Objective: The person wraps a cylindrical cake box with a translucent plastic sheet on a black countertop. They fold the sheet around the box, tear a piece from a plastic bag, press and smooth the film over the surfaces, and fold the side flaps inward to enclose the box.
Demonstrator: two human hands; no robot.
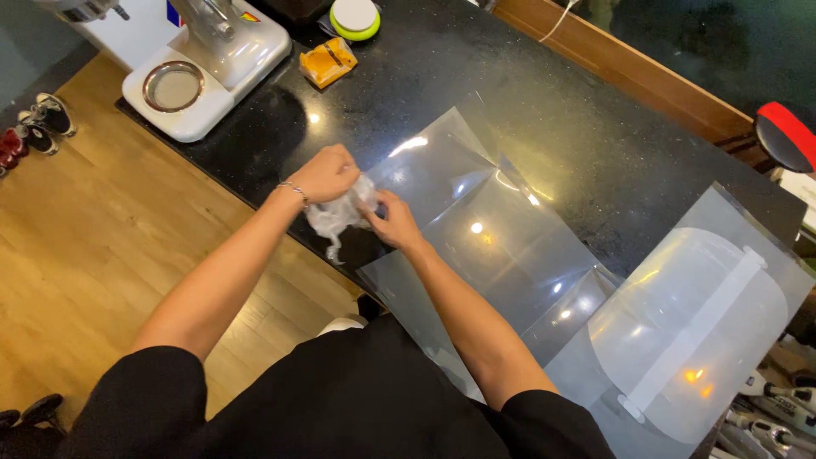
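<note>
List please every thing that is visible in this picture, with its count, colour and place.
Crumpled plastic film: one, clear whitish, between both hands at the counter's near edge.
Transparent sheets: several overlapping, clear, middle of the counter.
Face shield: one, clear with white band, right end.
Counter: one, black speckled.
White machine: one, white with metal ring, far left corner.
Orange packet: one, beside the machine.
Round container: one, white and green, top edge.
Shoes: a few, on the wooden floor, left.
Left hand: gripping the film, bracelet on wrist.
Right hand: pinching the film.
</note>
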